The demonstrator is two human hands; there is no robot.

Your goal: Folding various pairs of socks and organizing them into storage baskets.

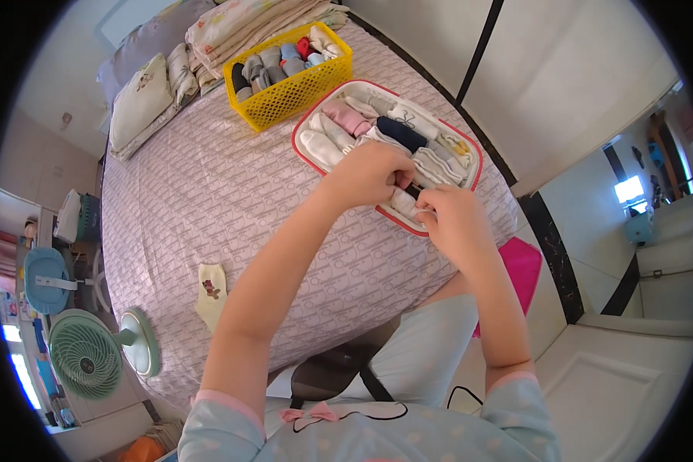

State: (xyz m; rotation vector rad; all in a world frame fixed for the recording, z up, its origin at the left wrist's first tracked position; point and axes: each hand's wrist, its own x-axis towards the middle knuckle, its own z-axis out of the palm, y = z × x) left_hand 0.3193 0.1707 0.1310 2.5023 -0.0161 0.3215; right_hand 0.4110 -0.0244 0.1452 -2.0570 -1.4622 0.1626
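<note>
A white basket with a red rim (309,158) lies on the bed, filled with rolled and folded socks and small cloth pieces. Among them are a pink roll (346,118), a navy roll (401,134) and white folded socks (319,146). My left hand (371,174) reaches over the basket's near side with curled fingers. Close beside it, my right hand (456,219) has its thumb and fingers pinched together at the near rim. Between the hands show a small dark piece and a white folded cloth (403,203). My fingers hide what each hand grips.
Behind the basket stands a yellow basket (289,100) of rolled socks. A cream sock with a brown bear (212,291) lies on the patterned bedspread (177,208). A green fan (86,354) is at the left, folded bedding (239,35) at the back, a pink object (522,269) at the right.
</note>
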